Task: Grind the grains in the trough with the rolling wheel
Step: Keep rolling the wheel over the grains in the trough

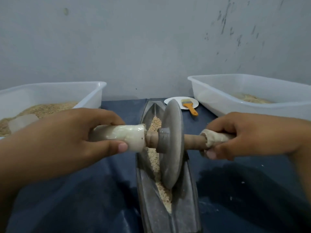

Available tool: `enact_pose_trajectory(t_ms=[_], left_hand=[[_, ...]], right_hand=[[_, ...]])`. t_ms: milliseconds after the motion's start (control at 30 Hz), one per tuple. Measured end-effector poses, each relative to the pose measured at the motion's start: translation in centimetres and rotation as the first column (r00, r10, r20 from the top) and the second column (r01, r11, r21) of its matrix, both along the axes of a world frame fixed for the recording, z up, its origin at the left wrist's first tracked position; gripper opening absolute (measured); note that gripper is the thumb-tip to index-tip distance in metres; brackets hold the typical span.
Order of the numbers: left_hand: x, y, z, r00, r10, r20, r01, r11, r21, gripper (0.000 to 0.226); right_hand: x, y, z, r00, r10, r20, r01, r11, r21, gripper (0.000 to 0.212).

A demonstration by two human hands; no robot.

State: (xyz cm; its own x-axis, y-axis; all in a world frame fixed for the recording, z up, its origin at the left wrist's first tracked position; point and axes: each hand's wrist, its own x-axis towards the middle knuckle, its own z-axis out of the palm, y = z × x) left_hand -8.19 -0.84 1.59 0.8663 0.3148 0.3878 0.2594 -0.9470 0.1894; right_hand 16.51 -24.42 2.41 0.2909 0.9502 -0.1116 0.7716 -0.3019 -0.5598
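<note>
Grey plaster wall [151,47] behind, dark blue sheet [84,190] over the work surface. Your metal trough [186,190] runs lengthwise away from you down the middle, grains [155,163] lying along its groove. Stone rolling wheel [172,145] stands on edge in the groove, tilted a little, its lower rim among the grains. Wooden axle [193,142] passes through the hub.

Your left hand [67,140] is wrapped round the pale padded grip [121,137], thumb underneath. Your right hand [252,137] is curled round the cloth-bound grip [217,137] at the other end. Both closed firmly on the handles.

Left tub [94,93] and right tub [218,98] each hold grain. Orange-handled brush [189,105] lies on a white plate [173,100] beyond the trough.

Risks, as judged from here:
- Uneven push between hands would tip the wheel further, so it rides up the trough wall and jumps out.
- Rolling too far toward either end could shove grain over the lip onto the sheet.
- Wrapping on the grips looks loose at the inner ends; it may slip under load.
</note>
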Motion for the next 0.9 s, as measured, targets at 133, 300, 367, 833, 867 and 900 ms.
enact_pose_trajectory(t_ms=[133, 300, 367, 833, 867, 900], left_hand=[[1.5, 0.1, -0.9, 0.996, 0.077, 0.043, -0.076, 0.997, -0.013, 0.046], [3.0, 0.2, -1.5, 0.992, 0.123, -0.007, -0.123, 0.992, 0.016, 0.050], [2.1, 0.3, -1.0, 0.995, 0.090, -0.037, -0.091, 0.996, -0.026, 0.050], [2.7, 0.6, -1.3, 0.996, 0.083, 0.010, -0.083, 0.996, 0.017, 0.058], [2.3, 0.7, -1.1, 0.998, 0.066, 0.005, -0.066, 0.998, 0.004, 0.054], [1.7, 0.7, -0.9, 0.999, 0.040, 0.003, -0.040, 0.999, -0.012, 0.050]], right_hand=[[0.4, 1.4, -1.2, 0.984, -0.127, 0.126, 0.113, 0.987, 0.115, 0.047], [0.1, 3.6, -2.7, 0.894, -0.325, 0.310, 0.218, 0.918, 0.332, 0.031], [0.4, 2.6, -1.9, 0.942, -0.255, 0.218, 0.198, 0.947, 0.252, 0.032], [0.5, 3.3, -2.3, 0.928, -0.295, 0.229, 0.219, 0.927, 0.305, 0.028], [0.7, 2.7, -1.9, 0.952, -0.245, 0.182, 0.198, 0.950, 0.240, 0.030], [0.7, 2.0, -1.3, 0.975, -0.180, 0.131, 0.159, 0.974, 0.159, 0.036]])
